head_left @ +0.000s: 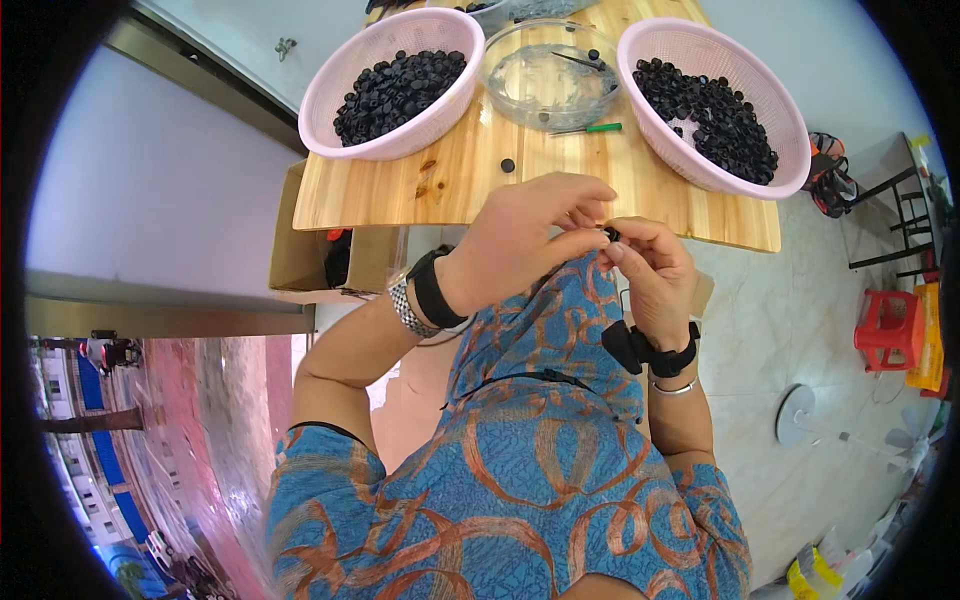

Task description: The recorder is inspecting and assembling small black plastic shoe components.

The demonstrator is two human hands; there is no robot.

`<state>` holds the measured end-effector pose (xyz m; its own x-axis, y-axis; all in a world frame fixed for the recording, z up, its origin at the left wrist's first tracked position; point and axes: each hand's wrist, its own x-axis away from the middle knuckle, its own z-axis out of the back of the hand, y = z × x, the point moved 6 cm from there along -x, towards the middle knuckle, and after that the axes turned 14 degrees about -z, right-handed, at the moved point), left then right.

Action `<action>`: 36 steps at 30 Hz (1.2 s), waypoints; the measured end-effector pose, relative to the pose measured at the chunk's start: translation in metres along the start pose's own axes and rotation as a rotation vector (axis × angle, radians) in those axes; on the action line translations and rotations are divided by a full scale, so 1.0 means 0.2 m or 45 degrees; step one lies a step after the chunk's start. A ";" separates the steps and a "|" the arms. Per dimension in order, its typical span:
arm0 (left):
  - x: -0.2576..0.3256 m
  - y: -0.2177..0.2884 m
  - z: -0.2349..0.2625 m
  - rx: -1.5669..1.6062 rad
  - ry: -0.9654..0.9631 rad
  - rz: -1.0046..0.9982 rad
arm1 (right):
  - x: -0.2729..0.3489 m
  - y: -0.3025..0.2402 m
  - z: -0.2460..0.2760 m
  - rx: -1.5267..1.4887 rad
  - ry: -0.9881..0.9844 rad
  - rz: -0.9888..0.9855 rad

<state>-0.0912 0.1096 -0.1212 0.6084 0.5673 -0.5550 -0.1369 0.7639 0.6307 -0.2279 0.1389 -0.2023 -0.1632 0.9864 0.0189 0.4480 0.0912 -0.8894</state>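
Note:
Just past the table's near edge, my right hand (655,272) pinches a small round black part (611,234) between thumb and forefinger. My left hand (530,232) is beside it, its thumb tip at the part and its other fingers raised and apart from the thumb. Whether the left thumb touches the part, I cannot tell. A similar black disc (507,165) lies alone on the wooden table (460,195). Farther back is a thin tool with a green handle (603,128).
Pink baskets full of black parts stand left (318,120) and right (795,130). Between them is a clear round tray (500,100) with dark tweezers (578,61) across its rim. A cardboard box (285,250) sits below left; a red stool (888,330) and a fan (797,415) are at right.

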 end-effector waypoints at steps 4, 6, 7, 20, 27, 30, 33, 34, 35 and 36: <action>0.11 -0.19 0.06 0.181 0.293 0.315 | -0.01 0.05 0.01 -0.175 0.028 -0.133; 0.18 -0.26 0.13 -0.011 0.304 0.360 | -0.02 0.07 0.04 -0.294 0.034 -0.199; 0.21 -0.31 0.17 -0.203 0.316 0.402 | -0.03 0.08 0.04 -0.299 0.028 -0.199; 0.19 -0.42 0.16 -0.500 0.321 0.310 | -0.06 0.06 0.05 -0.369 0.008 -0.144; 0.17 -0.35 0.12 -0.094 0.429 0.495 | -0.04 0.02 0.08 -0.618 -0.163 -0.083; 0.12 -0.19 0.08 0.015 0.377 0.474 | -0.03 0.01 0.09 -0.660 -0.239 0.004; 0.07 -0.04 -0.01 0.186 0.343 0.311 | -0.04 0.00 0.09 -0.678 -0.320 0.008; 0.05 -0.01 -0.04 0.294 0.321 0.234 | -0.04 0.00 0.09 -0.675 -0.318 0.008; 0.03 0.01 -0.06 0.298 0.323 0.232 | -0.04 0.00 0.08 -0.655 -0.345 0.008; 0.01 0.03 -0.07 0.263 0.317 0.178 | -0.04 0.00 0.07 -0.635 -0.373 0.006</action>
<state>-0.1021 0.1197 -0.1251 0.3825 0.7388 -0.5549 -0.0290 0.6099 0.7920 -0.2381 0.1291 -0.2089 -0.3647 0.9145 -0.1749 0.7980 0.2102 -0.5649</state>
